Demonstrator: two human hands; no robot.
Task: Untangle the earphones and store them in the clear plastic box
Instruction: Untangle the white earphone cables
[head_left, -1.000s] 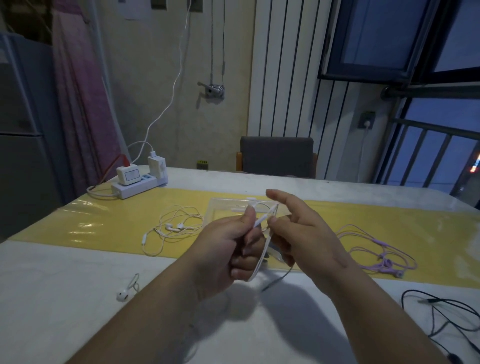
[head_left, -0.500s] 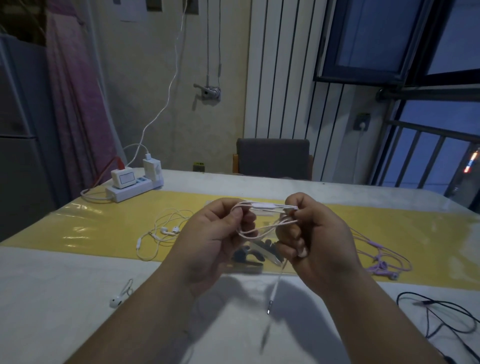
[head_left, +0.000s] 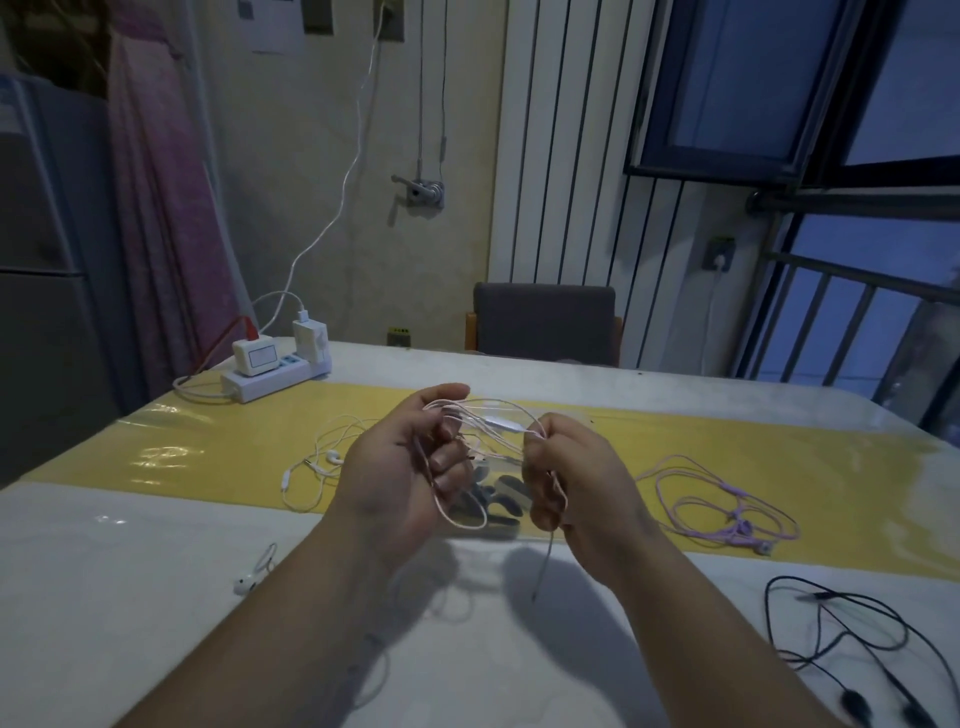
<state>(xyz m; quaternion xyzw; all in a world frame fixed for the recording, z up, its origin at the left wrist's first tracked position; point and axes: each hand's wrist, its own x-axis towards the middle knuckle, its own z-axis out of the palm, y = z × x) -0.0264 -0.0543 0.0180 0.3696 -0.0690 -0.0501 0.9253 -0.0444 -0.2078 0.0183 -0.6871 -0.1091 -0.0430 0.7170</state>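
Both my hands hold a pale pink-white earphone cable in the air above the table. My left hand grips loops of it with curled fingers; my right hand pinches the other end of the bundle. The inline remote spans the gap between them, and the plug end dangles below my right hand. The clear plastic box lies on the table right behind my hands, mostly hidden by them. White earphones lie left of it, purple earphones to the right.
A black earphone set sprawls at the near right. A single white earbud lies near left. A white power strip with chargers sits at the far left corner. A grey chair stands behind the table.
My hands have drawn slightly apart, spreading the cable loops between them. The plug end now hangs below my right hand.
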